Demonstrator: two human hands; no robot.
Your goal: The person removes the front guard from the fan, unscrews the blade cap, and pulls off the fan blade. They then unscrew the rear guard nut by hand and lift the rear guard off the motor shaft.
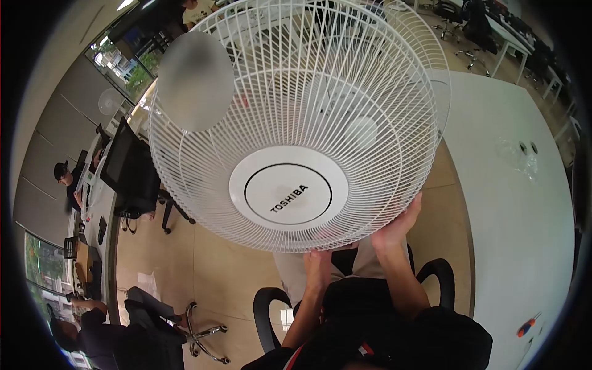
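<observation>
A white wire fan grille (376,179) fills the middle of the view, tilted, with a round white TOSHIBA badge (288,196) at its centre. My left hand (318,264) grips the lower rim; its fingers are mostly hidden by the wires. On the lower right edge, my right hand (399,229) is closed around the rim. Part of a second wire grille (431,46) shows behind it at the upper right. Through the wires, white surfaces can be seen, but I cannot make out what they are.
To my right stands a white table (505,234) with a screwdriver (527,327) and crumpled clear plastic (524,157) on it. My chair's armrests (438,277) flank me. Office chairs (139,169) and people (92,333) are at desks on the left.
</observation>
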